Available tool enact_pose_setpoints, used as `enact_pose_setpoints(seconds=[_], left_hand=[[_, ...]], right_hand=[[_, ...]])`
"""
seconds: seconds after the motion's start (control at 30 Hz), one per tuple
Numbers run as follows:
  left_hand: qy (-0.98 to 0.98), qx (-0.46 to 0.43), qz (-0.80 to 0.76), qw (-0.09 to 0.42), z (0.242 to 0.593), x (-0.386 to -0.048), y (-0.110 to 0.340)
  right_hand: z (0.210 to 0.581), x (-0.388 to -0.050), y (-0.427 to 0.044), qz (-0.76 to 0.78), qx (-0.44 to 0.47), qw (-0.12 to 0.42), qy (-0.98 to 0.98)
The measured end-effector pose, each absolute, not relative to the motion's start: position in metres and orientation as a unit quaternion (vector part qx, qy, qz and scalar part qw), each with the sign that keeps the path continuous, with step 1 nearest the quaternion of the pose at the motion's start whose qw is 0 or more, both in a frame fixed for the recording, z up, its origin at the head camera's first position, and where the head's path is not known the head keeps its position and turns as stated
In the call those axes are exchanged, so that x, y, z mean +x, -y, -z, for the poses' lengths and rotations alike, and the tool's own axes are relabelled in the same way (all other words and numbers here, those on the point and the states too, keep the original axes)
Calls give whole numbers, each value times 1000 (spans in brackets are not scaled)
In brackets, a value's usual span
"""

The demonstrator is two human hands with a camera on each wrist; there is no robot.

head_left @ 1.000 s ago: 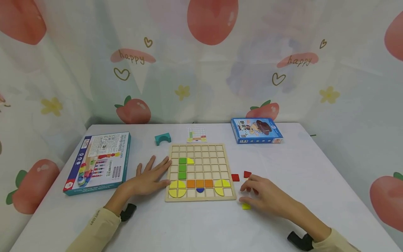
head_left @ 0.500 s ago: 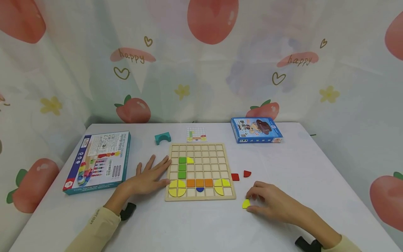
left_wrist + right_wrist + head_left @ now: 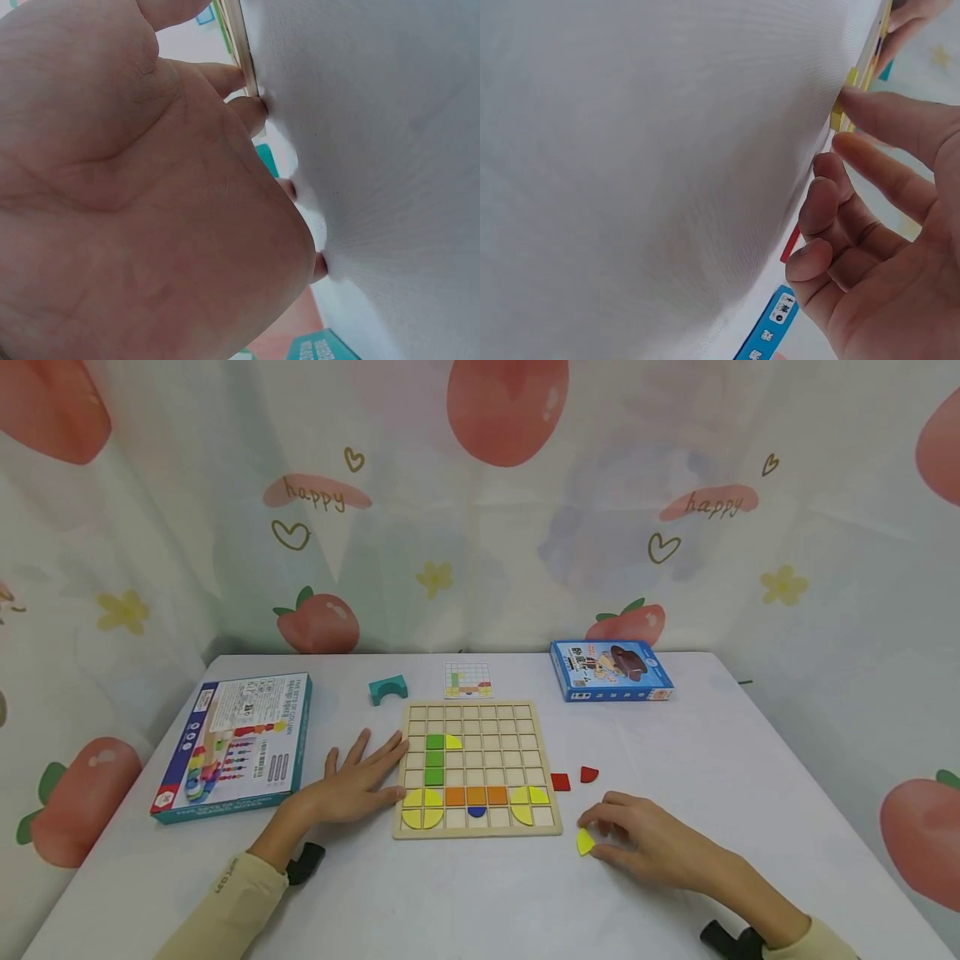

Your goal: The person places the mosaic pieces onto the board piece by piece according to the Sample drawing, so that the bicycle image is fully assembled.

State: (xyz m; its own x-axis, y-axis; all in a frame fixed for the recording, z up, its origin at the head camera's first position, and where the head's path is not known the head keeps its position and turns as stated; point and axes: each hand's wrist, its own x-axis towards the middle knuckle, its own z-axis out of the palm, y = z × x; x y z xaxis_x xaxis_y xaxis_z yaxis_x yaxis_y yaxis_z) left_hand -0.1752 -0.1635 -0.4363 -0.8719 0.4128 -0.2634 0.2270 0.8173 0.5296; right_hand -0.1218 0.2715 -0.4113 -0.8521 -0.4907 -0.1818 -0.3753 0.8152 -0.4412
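A wooden grid board (image 3: 480, 837) lies mid-table with green, yellow, orange and blue tiles in its lower and left cells. At its left edge my left hand (image 3: 351, 792) is spread on the table, fingertips and thumb touching the frame; its palm (image 3: 150, 202) fills much of the left wrist view. Right of the board, my right hand (image 3: 651, 842) pinches a yellow quarter-circle tile (image 3: 585, 842) between thumb and forefinger, low at the tabletop. In the right wrist view that yellow tile (image 3: 837, 120) shows edge-on by the thumb, the other fingers curled.
Beyond the right hand lie a red square tile (image 3: 561, 782) and a red quarter-circle tile (image 3: 589, 774). A pattern card (image 3: 468, 681), a teal arch block (image 3: 387, 689) and a blue box (image 3: 612, 672) stand farther back. A larger box (image 3: 232, 747) lies left.
My right hand has moved from near the red tiles down toward me to the yellow quarter-circle tile, which is now turned and pinched. The left hand stays put.
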Motion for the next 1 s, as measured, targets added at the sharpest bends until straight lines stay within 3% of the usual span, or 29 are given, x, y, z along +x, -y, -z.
enact_pose_setpoints(seconds=[0.4, 1.0], left_hand=[[-935, 172, -247, 186, 437, -177, 164], [-936, 171, -248, 184, 437, -175, 164]], right_hand=[[413, -122, -267, 170, -227, 107, -953], [412, -125, -269, 201, -262, 134, -934]])
